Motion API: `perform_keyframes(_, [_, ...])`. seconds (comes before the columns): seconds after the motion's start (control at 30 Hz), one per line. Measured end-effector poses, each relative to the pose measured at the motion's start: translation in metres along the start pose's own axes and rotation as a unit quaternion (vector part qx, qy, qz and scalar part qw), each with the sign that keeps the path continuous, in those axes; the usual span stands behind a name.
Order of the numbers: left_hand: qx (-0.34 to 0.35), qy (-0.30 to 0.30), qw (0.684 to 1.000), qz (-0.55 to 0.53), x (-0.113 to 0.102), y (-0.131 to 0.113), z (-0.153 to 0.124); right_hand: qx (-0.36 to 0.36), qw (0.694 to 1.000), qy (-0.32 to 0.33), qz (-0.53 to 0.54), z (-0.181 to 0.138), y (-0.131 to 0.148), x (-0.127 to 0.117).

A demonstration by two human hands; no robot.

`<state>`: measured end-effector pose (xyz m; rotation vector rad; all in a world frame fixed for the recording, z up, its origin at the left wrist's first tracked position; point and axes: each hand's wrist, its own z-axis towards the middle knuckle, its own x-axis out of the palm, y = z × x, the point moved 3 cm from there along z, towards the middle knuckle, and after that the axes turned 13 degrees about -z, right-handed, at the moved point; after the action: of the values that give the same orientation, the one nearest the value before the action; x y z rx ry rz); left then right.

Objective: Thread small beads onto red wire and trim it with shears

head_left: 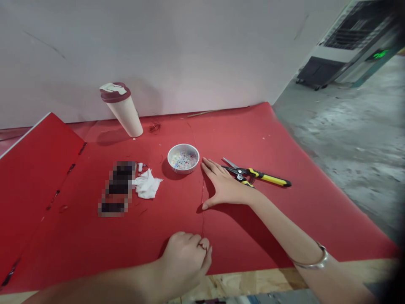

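Observation:
Near the front of the red table covering, my left hand (186,257) is closed, with a ring on one finger. A thin red thread (203,221) runs away from its curled fingers across the covering. My right hand (220,181) lies spread, palm down, its fingertips close to the small round bowl (183,159) and its thumb beside the thread. Small multicoloured beads (184,160) show in the bowl, though single ones are hard to make out. Just beyond my right hand lie yellow-and-black shears (268,177), jaws apart and one handle partly hidden by the hand.
A cream tumbler (125,114) with a dark red lid stands near the wall. A crumpled white tissue (148,184) lies beside a blurred-out dark object (117,188). A tangle of red thread (155,127) sits behind. At left rises a red panel (34,169).

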<state>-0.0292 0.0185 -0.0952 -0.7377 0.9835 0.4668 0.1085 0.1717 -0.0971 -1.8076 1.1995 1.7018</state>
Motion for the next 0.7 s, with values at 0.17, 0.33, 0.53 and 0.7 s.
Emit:
perform_keyframes(0.17, [-0.002,0.007,1.000,0.002,0.0023,0.0014,-0.0022,-0.005,1.000,-0.012,0.005,-0.0002,-0.0004,-0.0007])
perform_keyframes(0.33, [0.002,-0.001,1.000,0.005,0.0012,0.0012,-0.0005,0.007,1.000,-0.009,-0.013,-0.0011,0.0048,-0.0044])
perform_keyframes(0.53, [0.002,-0.010,1.000,0.005,-0.0001,0.0005,0.0018,0.010,1.000,-0.008,-0.002,-0.0011,0.0039,-0.0046])
perform_keyframes(0.7, [0.006,-0.010,1.000,0.002,0.0003,0.0009,0.0007,0.005,1.000,-0.015,0.005,-0.0011,0.0016,-0.0024])
